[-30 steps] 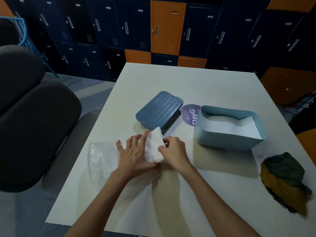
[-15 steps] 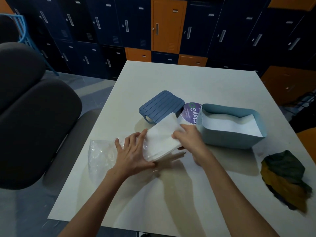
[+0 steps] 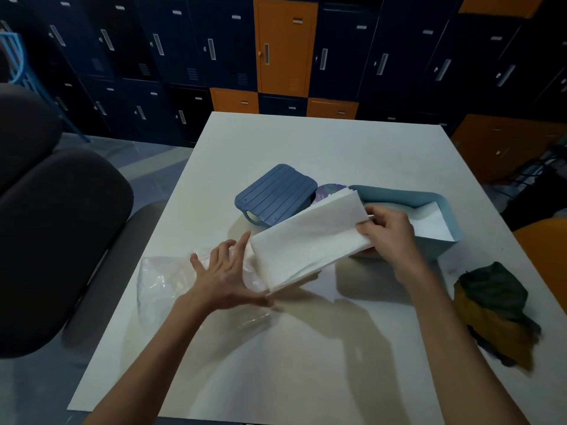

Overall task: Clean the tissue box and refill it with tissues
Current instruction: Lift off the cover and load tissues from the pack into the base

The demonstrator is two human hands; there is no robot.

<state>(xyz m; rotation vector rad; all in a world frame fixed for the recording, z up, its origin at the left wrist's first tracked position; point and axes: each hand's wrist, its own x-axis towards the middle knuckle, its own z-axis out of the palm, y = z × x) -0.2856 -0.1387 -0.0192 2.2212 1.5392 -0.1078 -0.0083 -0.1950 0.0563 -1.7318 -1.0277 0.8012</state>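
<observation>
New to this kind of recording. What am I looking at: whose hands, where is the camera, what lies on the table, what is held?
No machine here: a person works with bare hands, filmed by one camera worn on the head, looking down at a white table. The right hand pinches one end of a tissue stack, held up next to the light blue tissue box, which holds something white. The left hand rests with spread fingers on the clear plastic wrapper. The dark blue lid lies off the box, beside a partly hidden purple round item. A green and yellow cloth lies on the right.
</observation>
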